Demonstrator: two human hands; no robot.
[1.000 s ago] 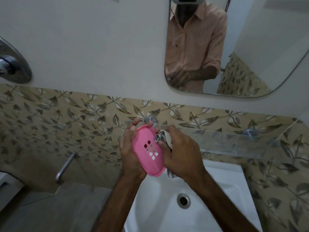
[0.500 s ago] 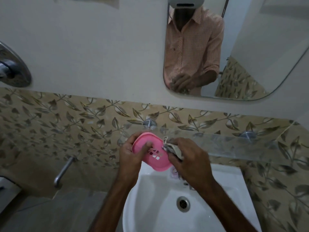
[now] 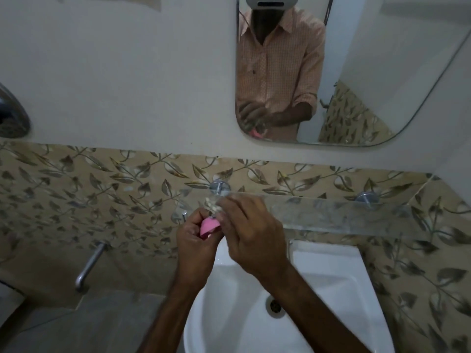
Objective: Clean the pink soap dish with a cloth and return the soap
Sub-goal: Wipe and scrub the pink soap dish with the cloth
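Note:
My left hand (image 3: 195, 240) grips the pink soap dish (image 3: 209, 226) above the back edge of the sink; only a small pink part shows between my two hands. My right hand (image 3: 251, 231) is closed on a pale bunched cloth (image 3: 213, 206), pressed against the dish from the right and above. Both hands are blurred. The soap itself is not visible.
A white sink (image 3: 318, 289) with a drain (image 3: 274, 305) lies below my hands. A glass shelf (image 3: 344, 212) on metal pegs runs along the leaf-patterned tiles. A mirror (image 3: 369, 72) hangs above. A metal tap (image 3: 88, 267) juts from the wall at left.
The dish has turned so that far less of it shows, now mostly covered by both hands. My right hand with the cloth has moved over the dish's top.

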